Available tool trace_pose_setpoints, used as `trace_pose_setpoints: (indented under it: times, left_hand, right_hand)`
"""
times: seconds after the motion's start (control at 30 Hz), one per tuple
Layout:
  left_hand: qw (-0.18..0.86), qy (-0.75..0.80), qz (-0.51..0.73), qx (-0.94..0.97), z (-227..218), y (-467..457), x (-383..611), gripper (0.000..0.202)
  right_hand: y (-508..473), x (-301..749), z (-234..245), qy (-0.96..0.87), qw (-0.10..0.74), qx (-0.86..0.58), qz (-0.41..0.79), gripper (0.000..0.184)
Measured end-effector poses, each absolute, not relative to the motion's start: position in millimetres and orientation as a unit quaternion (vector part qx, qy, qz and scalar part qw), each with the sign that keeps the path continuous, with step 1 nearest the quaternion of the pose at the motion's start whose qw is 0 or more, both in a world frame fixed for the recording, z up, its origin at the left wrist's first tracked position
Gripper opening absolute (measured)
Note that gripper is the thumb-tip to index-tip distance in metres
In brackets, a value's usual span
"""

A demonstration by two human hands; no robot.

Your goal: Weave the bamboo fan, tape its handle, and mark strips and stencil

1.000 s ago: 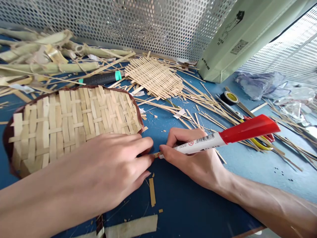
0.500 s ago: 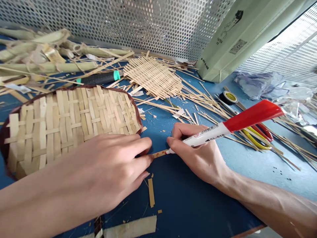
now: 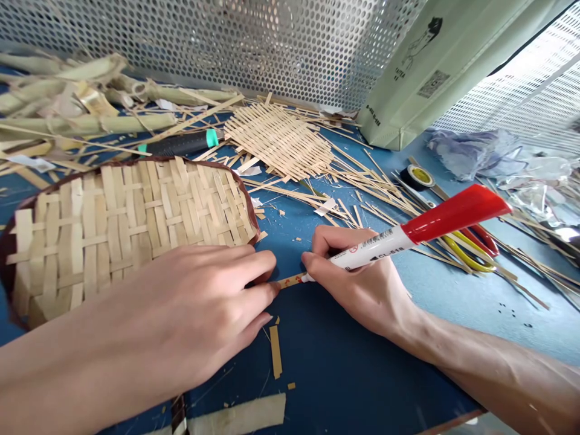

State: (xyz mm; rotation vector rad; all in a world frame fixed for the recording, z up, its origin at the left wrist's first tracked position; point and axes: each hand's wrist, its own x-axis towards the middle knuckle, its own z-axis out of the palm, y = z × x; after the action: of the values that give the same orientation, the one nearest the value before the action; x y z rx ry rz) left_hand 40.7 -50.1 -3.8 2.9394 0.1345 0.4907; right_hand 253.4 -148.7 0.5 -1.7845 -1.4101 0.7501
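Note:
My right hand (image 3: 357,281) is closed around a white marker (image 3: 371,251) with a red cap on its back end. The marker's tip touches a narrow bamboo strip (image 3: 290,281) that carries small red marks. Pressing the strip's left part to the blue table is my left hand (image 3: 222,302), its fingers curled together. A woven bamboo fan (image 3: 131,211) with a dark brown rim lies partly under the left hand and forearm. Just below the left fingertips rests a loose short bamboo piece (image 3: 276,351).
Behind lie a loose woven bamboo mat (image 3: 281,142), a black and green tool handle (image 3: 181,144) and bamboo stalks (image 3: 90,124). To the right are yellow and red scissors (image 3: 471,254), a tape roll (image 3: 420,176) and crumpled plastic (image 3: 475,151). A green bag (image 3: 403,96) stands at the back.
The marker's capped end has swung slightly left and down, with my right hand shifting a little. The left hand holds nearly still on the strip.

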Motion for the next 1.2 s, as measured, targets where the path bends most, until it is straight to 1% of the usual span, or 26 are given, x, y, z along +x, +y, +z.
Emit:
trace_pose_setpoints:
  times: [0.2, 0.33, 0.43, 0.57, 0.83, 1.2]
  left_hand:
    - [0.080, 0.046, 0.154, 0.984, -7.2, -50.2, 38.4, 0.044]
    - [0.077, 0.049, 0.172, 0.981, -7.4, -50.8, 39.1, 0.057]
    - [0.060, 0.050, 0.185, 0.980, -6.7, -50.6, 40.4, 0.063]
    - [0.047, 0.050, 0.190, 0.979, -7.2, -50.0, 42.2, 0.063]
    - [0.040, 0.048, 0.193, 0.979, -6.4, -51.3, 40.5, 0.064]
    - [0.040, 0.047, 0.195, 0.979, -7.4, -50.9, 41.2, 0.064]
  right_hand:
    - [-150.2, 253.5, 1.9, -0.540, 0.378, -0.694, 0.290, 0.035]
    - [-153.0, 253.3, 3.2, -0.538, 0.419, -0.677, 0.274, 0.036]
    - [-153.3, 252.5, 2.3, -0.562, 0.403, -0.668, 0.274, 0.034]
    - [-152.0, 252.1, -1.6, -0.565, 0.380, -0.674, 0.285, 0.032]
    - [-151.4, 252.1, -4.3, -0.559, 0.374, -0.685, 0.278, 0.031]
    - [-151.5, 251.7, -5.2, -0.562, 0.381, -0.676, 0.289, 0.033]
